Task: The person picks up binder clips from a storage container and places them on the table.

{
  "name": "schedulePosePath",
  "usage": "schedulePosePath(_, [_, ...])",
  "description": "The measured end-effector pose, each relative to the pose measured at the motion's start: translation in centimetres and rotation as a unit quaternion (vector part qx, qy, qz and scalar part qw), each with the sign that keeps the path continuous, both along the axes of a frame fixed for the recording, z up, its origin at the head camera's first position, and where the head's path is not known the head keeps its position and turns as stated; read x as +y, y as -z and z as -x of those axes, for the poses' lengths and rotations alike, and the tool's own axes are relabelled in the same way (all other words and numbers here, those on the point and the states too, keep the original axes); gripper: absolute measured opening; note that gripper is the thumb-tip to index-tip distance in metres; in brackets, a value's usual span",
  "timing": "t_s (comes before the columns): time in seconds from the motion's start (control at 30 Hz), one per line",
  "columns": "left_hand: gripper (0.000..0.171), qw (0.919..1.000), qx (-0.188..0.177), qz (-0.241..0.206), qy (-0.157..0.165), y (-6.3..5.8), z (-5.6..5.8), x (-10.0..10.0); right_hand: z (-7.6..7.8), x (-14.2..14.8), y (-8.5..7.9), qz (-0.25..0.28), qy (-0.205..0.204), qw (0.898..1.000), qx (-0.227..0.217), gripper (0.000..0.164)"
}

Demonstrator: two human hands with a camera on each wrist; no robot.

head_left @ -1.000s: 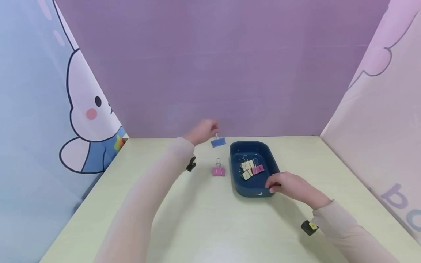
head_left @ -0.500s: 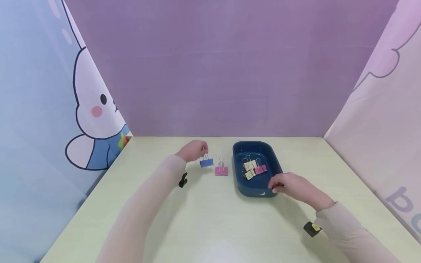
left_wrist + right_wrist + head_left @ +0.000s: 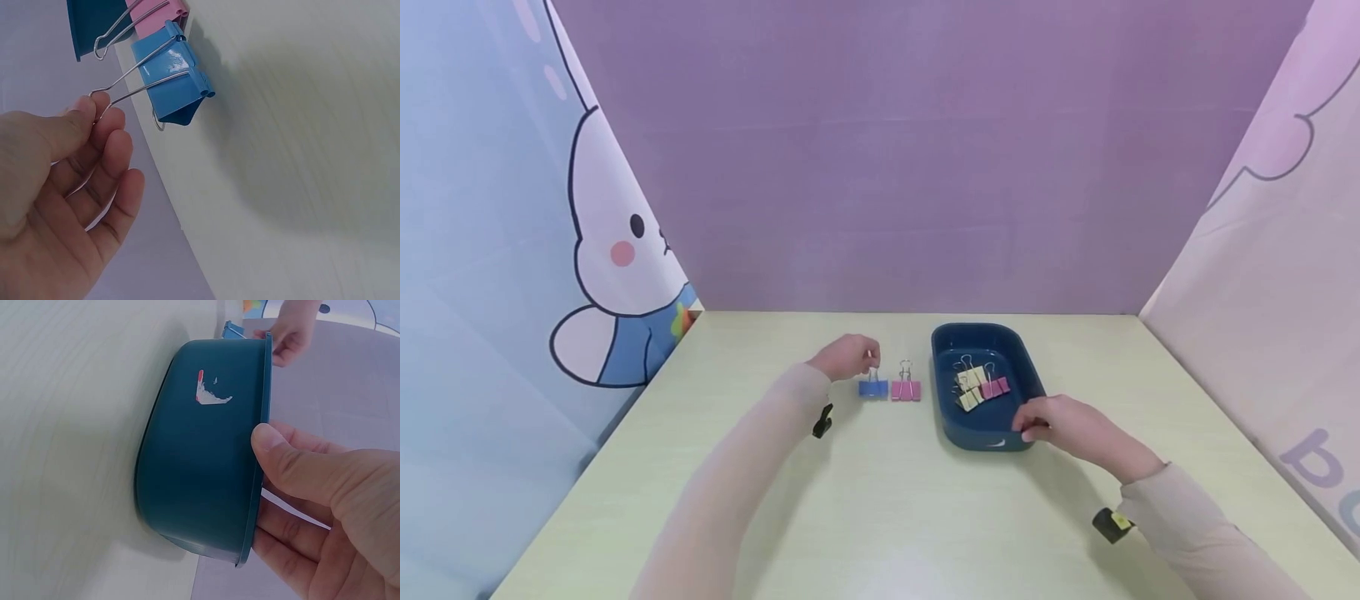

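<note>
The left hand (image 3: 844, 357) pinches the top of the blue clip (image 3: 873, 390), at the middle of the head view. A pink clip (image 3: 906, 391) sits just right of it. Lower right, the right hand (image 3: 1066, 425) pinches the dark blue tub (image 3: 968, 438) holding yellow clips (image 3: 971, 377).

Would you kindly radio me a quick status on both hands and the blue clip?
Left hand pinching blue clip by its top. Right hand gripping tray at near right corner. Pink clip close beside blue one, apparently not blocking.
</note>
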State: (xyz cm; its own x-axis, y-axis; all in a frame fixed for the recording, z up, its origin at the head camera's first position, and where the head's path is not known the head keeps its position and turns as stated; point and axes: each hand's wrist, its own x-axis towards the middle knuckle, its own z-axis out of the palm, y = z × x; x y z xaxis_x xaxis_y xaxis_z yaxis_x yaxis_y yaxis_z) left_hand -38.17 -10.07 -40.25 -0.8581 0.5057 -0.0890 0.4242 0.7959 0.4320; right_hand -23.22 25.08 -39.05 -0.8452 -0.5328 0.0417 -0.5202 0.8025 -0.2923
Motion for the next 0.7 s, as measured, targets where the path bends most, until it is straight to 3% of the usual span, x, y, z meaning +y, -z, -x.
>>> schedulePosePath(0.3, [0.012, 0.9998, 0.000, 0.019, 0.001, 0.52, 0.10, 0.37, -0.21, -0.10, -0.15, 0.001, -0.008, 1.000, 0.005, 0.009])
schedulePosePath(0.7, [0.015, 0.9988, 0.016, 0.046, -0.012, 0.24, -0.02, 0.47, -0.29, -0.11, -0.18, -0.003, -0.009, 1.000, 0.015, 0.009])
